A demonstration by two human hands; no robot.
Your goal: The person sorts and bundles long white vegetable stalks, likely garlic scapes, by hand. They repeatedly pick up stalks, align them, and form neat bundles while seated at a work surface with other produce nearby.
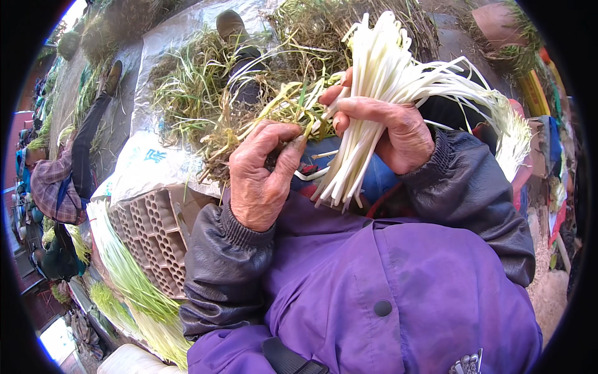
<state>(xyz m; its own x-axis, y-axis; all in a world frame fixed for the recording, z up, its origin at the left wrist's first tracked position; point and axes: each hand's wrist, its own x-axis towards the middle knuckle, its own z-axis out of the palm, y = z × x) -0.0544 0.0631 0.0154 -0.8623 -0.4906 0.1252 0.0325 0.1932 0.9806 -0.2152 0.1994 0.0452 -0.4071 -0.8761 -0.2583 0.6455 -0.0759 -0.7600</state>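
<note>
A thick bundle of blanched chives (pixel 373 89), white-stemmed with pale yellow tips, is gripped in my right hand (pixel 397 126). The thumb lies across the stems. Cut ends point down over my lap, and the tips droop far to the right. My left hand (pixel 266 173) is beside it, with thumb and forefinger pinched on some yellowed leaves (pixel 306 126). Its other fingers are curled and partly hidden. Tangled withered leaves and dry roots (pixel 224 145) lie against and beyond this hand. My purple coat (pixel 336 290) fills the lower middle.
A brick with rows of holes (pixel 152 238) stands to the left, beside long chive bundles (pixel 126 257). White woven plastic sheeting (pixel 154 154) bears grassy waste (pixel 196 84). One shoe (pixel 231 25) rests among it. Another person (pixel 58 187) bends down at far left.
</note>
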